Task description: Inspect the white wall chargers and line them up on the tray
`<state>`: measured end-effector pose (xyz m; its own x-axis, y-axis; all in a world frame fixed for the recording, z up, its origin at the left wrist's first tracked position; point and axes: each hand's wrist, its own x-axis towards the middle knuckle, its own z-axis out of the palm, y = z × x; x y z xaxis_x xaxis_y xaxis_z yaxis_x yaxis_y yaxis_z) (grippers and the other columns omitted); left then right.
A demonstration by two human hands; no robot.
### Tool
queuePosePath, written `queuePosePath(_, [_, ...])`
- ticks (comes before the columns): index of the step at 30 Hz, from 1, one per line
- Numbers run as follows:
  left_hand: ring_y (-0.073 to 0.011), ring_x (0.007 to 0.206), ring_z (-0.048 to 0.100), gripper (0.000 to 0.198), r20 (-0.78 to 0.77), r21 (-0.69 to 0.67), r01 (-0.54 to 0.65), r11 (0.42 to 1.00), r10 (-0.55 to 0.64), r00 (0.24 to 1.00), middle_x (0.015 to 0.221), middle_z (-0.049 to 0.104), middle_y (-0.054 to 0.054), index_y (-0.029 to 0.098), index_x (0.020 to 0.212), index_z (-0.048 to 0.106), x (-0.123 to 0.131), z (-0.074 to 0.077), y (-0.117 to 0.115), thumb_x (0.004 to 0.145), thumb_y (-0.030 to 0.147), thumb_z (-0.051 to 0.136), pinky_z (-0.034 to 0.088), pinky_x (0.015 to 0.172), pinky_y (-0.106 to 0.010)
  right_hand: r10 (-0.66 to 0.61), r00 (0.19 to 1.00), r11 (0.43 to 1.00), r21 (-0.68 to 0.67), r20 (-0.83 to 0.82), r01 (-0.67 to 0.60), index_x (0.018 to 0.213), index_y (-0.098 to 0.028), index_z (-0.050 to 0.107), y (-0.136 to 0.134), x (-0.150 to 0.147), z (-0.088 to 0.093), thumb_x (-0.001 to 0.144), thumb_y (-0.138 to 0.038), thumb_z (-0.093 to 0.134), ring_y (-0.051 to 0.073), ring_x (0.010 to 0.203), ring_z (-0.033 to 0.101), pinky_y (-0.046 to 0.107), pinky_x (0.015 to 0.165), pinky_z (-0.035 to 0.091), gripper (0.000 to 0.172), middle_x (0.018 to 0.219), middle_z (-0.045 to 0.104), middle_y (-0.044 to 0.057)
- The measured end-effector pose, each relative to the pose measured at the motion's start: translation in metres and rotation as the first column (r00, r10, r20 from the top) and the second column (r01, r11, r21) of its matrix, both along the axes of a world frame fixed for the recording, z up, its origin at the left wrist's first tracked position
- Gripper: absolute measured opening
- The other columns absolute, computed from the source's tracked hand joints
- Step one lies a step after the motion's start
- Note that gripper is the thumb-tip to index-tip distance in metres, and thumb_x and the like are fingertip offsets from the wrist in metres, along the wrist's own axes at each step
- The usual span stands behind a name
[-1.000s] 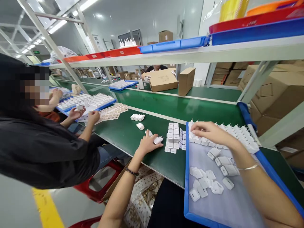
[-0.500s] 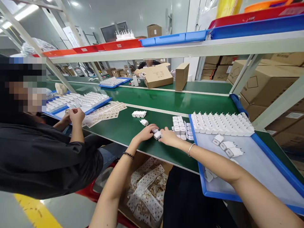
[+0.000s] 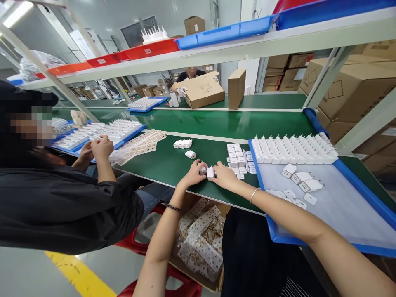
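Observation:
Near the front edge of the green bench, my left hand (image 3: 195,173) is closed round a small white plug charger (image 3: 202,170), partly hidden by the fingers. Close beside it, my right hand (image 3: 223,175) grips another white plug charger (image 3: 210,173), which stands roughly upright. A narrow gap shows between the two pieces. Beyond my left hand lies a loose charger (image 3: 190,154), with a short row of chargers (image 3: 182,143) behind it. Stacks of flat white pieces (image 3: 236,156) with rounded corners sit just past my right hand.
A blue-rimmed tray (image 3: 262,181) at right holds rows of chargers (image 3: 293,149), several lying chargers and loose flat pieces. Sticker sheets (image 3: 139,146) lie left, near a co-worker's hands (image 3: 100,148). An open carton (image 3: 201,247) of scraps sits below. A shelf (image 3: 216,51) spans overhead.
The charger in my right hand has turned from lying tilted to nearly upright. My hands have drawn slightly apart. The view has shifted, and the far co-worker's carton is tilted more.

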<state>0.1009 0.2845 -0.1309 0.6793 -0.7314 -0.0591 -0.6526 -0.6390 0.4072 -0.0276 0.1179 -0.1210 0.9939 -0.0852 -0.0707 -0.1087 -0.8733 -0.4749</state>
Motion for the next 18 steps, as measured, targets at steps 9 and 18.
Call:
queuePosePath(9, [-0.0318,0.141,0.053,0.066,-0.034,-0.084,0.072,0.994,-0.075,0.997,0.147,0.053,-0.014,0.024,0.139,0.054,-0.027,0.002,0.011,0.081,0.041,0.081,0.042,0.122,-0.046,0.032,0.998,0.998,0.060,0.055,-0.036,0.138,-0.018,0.061,-0.008,-0.002,-0.007,0.102,-0.038,0.066,0.028,0.124,0.064,0.051,0.103,0.057,0.042,0.145,0.059,0.013])
queuePosePath(18, [-0.0301,0.120,0.064,0.045,-0.001,-0.186,0.087,0.979,-0.089,0.996,0.129,0.060,-0.010,0.027,0.132,0.062,-0.048,0.002,-0.009,0.091,0.046,0.067,0.053,0.106,-0.042,0.119,0.986,0.943,0.298,0.113,-0.148,0.130,-0.016,0.064,-0.036,-0.009,-0.006,0.100,-0.037,0.069,0.024,0.112,0.067,0.045,0.094,0.060,0.037,0.133,0.065,0.011])
